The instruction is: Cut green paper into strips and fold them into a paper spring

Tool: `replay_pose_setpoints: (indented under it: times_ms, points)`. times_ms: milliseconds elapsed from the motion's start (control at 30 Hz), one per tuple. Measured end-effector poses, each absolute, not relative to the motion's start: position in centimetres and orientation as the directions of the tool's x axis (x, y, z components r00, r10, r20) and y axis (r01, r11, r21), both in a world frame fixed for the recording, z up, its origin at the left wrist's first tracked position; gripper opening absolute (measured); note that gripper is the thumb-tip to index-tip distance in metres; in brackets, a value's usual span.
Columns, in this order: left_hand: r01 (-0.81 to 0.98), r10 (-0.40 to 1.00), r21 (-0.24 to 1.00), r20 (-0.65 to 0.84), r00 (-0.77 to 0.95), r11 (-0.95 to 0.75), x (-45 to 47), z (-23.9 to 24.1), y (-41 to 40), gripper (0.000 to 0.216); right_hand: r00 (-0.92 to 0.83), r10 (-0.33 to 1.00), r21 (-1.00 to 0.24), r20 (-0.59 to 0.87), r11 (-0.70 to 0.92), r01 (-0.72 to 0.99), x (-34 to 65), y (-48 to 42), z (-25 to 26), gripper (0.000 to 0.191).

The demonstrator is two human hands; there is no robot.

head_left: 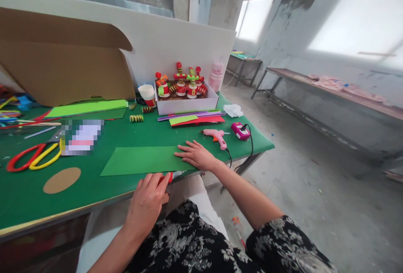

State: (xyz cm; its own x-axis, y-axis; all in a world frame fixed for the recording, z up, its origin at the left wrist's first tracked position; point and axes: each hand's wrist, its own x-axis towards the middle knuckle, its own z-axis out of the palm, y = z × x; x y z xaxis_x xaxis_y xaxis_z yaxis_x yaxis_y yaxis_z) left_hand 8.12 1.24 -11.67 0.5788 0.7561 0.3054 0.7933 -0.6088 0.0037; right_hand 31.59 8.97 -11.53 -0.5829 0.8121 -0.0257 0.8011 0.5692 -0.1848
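A green paper sheet lies flat near the front edge of the green table. My right hand rests flat on the sheet's right end, fingers stretched out. At the table's front edge, my left hand is closed around a red-handled tool, probably scissors; most of it is hidden by the fingers. A pink glue gun lies just beyond my right hand, its cord running to a pink plug box.
Red and yellow scissors and a brown card oval lie at the left. A white box of small red-and-green craft figures, a paper cup, coloured paper sheets and an open cardboard box stand behind. Benches line the right wall.
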Motion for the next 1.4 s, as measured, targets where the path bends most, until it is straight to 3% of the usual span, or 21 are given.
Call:
replay_pose_setpoints:
  times_ms: [1400]
  points:
    - [0.772, 0.752, 0.056, 0.281, 0.596, -0.633, 9.4, -11.7, 1.5, 0.047, -0.579, 0.815, -0.206, -0.031, 0.561, 0.802, 31.6, 9.0, -11.3, 0.042]
